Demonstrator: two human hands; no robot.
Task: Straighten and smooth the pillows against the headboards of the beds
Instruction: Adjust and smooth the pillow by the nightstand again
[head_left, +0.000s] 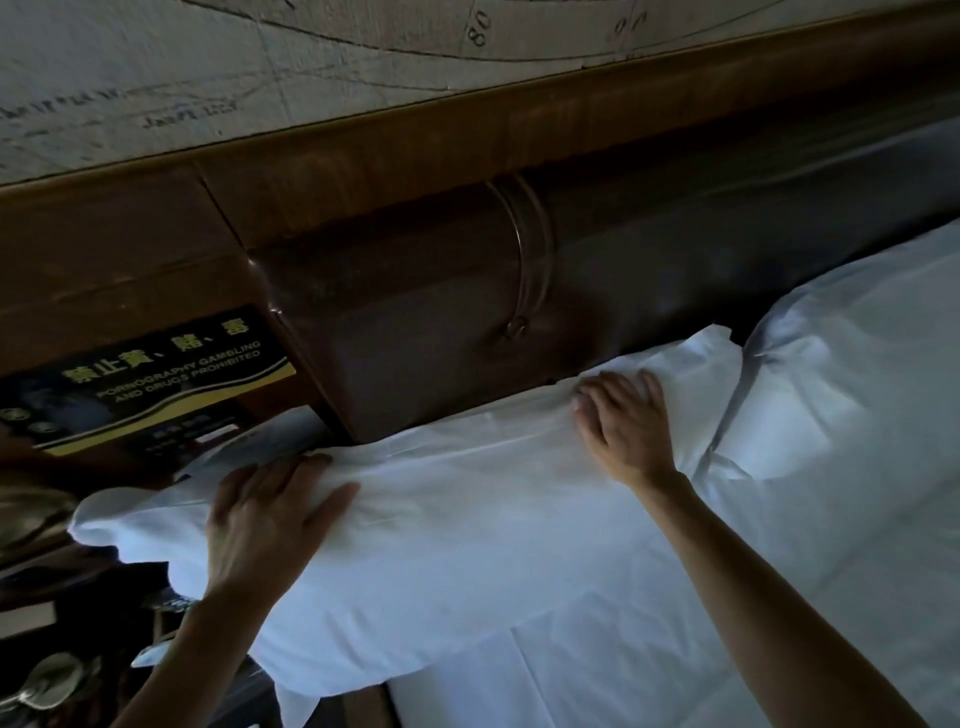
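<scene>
The soft, wrinkled white pillow lies along the padded dark-brown headboard, its left end hanging past the bed's edge, a second pillow just to its right. My left hand rests flat on it, fingers spread. My right hand presses near its top edge, fingers slightly bent, gripping nothing.
</scene>
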